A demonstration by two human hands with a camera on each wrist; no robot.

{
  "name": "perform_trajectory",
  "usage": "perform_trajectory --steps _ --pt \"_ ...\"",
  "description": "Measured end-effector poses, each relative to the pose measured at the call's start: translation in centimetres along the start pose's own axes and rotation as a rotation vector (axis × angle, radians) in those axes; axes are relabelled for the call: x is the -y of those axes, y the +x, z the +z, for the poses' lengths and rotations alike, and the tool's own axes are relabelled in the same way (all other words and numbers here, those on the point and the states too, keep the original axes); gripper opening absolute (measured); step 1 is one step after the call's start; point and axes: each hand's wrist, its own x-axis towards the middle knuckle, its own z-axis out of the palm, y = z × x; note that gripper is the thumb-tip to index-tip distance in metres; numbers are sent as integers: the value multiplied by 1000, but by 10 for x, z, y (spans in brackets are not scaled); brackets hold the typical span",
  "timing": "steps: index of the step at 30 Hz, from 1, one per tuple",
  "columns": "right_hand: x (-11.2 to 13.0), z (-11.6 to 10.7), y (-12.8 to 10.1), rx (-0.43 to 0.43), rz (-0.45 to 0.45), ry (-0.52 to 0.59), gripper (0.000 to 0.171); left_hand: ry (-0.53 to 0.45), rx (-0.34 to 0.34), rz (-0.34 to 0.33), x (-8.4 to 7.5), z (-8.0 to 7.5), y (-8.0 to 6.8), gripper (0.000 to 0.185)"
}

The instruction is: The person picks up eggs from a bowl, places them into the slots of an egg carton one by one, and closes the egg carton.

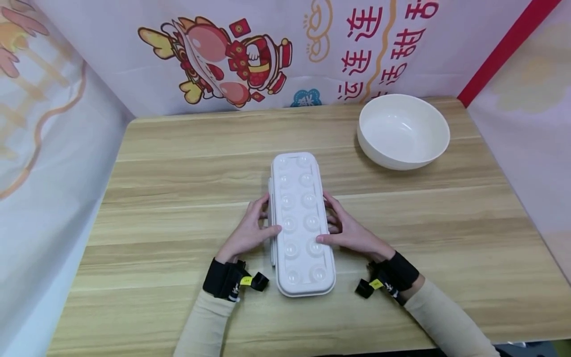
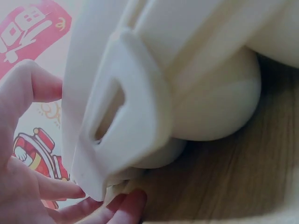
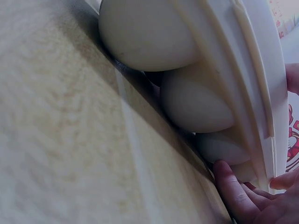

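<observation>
Your left hand and right hand each grasp a long side of the closed white egg box (mid-tabletop, nearer its front edge).

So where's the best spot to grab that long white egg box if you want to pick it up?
Probably by its two long sides near the middle, one hand from each side. The egg box is long and narrow, lying flat on the table, and the left hand and right hand already flank it there, thumbs on the lid.
</observation>
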Motion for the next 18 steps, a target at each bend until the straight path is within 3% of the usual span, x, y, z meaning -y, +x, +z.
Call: perform_trajectory --steps 8,13,18 --pt "0 -3 -3 -6 9 -15 102 89 -94 -24 -13 7 8 77" --pt "2 -1 -2 -17 17 -27 102 95 -161 -37 -19 8 12 71" --pt "4 5 0 -46 16 -56 99 78 -173 -83 -23 8 12 71"
